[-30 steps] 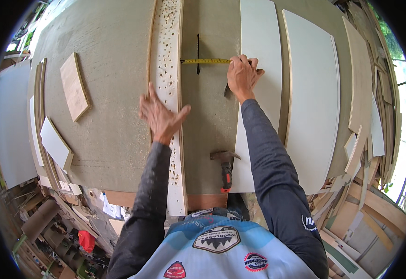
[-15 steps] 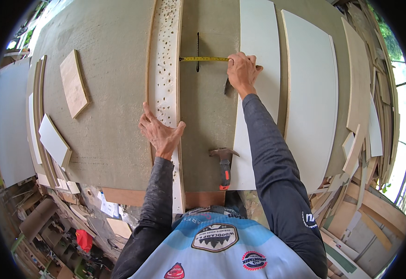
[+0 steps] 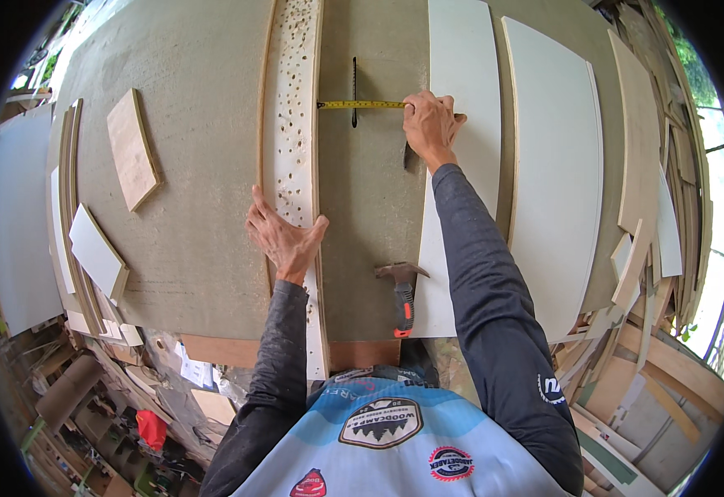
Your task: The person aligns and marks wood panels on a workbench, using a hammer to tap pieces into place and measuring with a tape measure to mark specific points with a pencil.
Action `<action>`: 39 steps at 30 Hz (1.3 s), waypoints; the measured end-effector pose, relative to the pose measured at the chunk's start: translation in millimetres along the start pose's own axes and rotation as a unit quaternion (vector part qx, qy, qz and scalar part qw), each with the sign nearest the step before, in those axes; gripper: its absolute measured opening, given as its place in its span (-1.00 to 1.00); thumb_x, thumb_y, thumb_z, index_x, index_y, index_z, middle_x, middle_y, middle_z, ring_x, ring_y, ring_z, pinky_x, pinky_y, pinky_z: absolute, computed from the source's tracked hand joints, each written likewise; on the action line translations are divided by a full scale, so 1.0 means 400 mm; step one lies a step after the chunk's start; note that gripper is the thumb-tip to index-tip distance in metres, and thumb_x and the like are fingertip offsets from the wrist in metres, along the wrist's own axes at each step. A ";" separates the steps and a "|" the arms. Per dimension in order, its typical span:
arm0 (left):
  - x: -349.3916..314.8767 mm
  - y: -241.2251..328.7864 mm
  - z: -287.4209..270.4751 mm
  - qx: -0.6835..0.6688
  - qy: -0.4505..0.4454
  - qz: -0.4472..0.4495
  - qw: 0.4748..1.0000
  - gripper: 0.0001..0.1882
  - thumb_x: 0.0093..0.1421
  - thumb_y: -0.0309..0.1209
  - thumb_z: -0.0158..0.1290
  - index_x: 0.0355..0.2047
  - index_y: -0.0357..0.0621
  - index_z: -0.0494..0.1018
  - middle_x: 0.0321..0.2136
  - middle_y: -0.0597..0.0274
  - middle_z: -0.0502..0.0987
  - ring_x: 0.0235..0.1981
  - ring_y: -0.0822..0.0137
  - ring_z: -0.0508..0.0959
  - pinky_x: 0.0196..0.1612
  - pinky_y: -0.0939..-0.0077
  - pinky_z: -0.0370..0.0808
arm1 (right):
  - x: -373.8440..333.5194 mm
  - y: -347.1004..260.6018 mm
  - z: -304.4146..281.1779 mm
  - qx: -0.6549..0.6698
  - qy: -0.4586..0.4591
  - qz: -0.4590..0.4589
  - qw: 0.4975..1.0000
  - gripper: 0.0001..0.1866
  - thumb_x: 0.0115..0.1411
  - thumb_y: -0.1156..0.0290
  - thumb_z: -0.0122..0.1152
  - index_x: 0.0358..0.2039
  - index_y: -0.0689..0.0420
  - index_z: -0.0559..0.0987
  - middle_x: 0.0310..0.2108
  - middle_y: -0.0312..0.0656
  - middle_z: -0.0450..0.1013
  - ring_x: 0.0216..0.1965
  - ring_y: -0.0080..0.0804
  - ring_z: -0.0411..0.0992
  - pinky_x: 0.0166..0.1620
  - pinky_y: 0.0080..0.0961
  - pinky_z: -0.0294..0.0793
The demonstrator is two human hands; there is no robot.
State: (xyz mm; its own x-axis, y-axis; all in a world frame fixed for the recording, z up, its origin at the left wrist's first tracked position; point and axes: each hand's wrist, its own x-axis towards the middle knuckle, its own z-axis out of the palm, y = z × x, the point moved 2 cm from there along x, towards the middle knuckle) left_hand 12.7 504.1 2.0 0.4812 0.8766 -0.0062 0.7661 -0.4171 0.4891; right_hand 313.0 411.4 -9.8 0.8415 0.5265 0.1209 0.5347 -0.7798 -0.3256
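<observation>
My left hand (image 3: 285, 238) straddles a long white strip of board (image 3: 291, 166) pitted with small holes. The thumb presses its right edge and the fingers reach over its left edge. Farther off, my right hand (image 3: 433, 124) is closed around a tape measure, whose case is mostly hidden in the palm. The yellow tape (image 3: 362, 104) runs left from it to the strip's right edge. It crosses over a thin dark rod (image 3: 354, 74), perhaps a drill bit. A dark pointed piece (image 3: 408, 156) shows below my right hand. A claw hammer (image 3: 404, 298) lies nearer me.
White panels (image 3: 465, 74) lie to the right on the grey-brown work surface (image 3: 204, 149). Board offcuts (image 3: 134, 149) rest at left, beside narrow strips (image 3: 72, 207). Stacked scrap wood (image 3: 685, 182) lines the right side. Below the front edge are clutter and a red item (image 3: 151, 429).
The holed strip, my left hand and the tape's far end have shifted very slightly left. My right hand has also moved a little left, keeping the tape stretched.
</observation>
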 end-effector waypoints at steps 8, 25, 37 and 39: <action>0.004 -0.010 0.003 -0.006 -0.015 -0.014 1.000 0.36 -0.34 -0.11 0.39 0.43 -0.14 -0.14 0.13 -0.11 0.19 0.21 -0.09 0.18 0.28 -0.14 0.13 | -0.006 0.002 0.006 -0.002 0.007 -0.011 1.000 -0.84 0.18 0.39 0.19 -0.36 -0.14 0.73 -0.30 -0.48 0.55 -0.12 -0.32 0.30 -0.09 -0.04 0.15; -0.005 -0.019 0.008 -0.011 0.018 -0.002 1.000 0.41 -0.36 -0.13 0.43 0.45 -0.21 -0.15 0.15 -0.10 0.27 0.21 -0.08 0.24 0.34 -0.09 0.11 | -0.004 -0.001 0.006 -0.005 0.014 -0.024 1.000 -0.85 0.16 0.38 0.20 -0.37 -0.13 0.73 -0.32 -0.46 0.55 -0.13 -0.30 0.32 -0.12 -0.04 0.16; 0.005 -0.027 0.010 0.005 0.004 -0.010 1.000 0.42 -0.37 -0.11 0.44 0.44 -0.22 -0.15 0.16 -0.10 0.23 0.21 -0.09 0.21 0.33 -0.09 0.12 | -0.004 0.000 0.011 -0.007 0.012 -0.033 0.999 -0.86 0.18 0.37 0.20 -0.36 -0.10 0.72 -0.31 -0.44 0.57 -0.14 -0.30 0.36 -0.11 -0.04 0.18; 0.007 -0.029 0.011 0.003 -0.003 -0.018 1.000 0.43 -0.37 -0.10 0.44 0.44 -0.22 -0.15 0.16 -0.12 0.22 0.21 -0.11 0.21 0.32 -0.12 0.13 | -0.005 0.001 0.011 -0.005 0.013 -0.035 0.999 -0.86 0.18 0.37 0.20 -0.36 -0.10 0.72 -0.31 -0.44 0.57 -0.15 -0.31 0.36 -0.11 -0.05 0.18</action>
State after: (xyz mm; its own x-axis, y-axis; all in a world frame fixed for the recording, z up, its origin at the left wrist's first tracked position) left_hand 7.3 510.4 -7.4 0.4553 0.8899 -0.0290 0.7853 -0.3860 0.4840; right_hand 311.3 411.4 -14.2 0.8041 0.5703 0.1677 0.5924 -0.7453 -0.3059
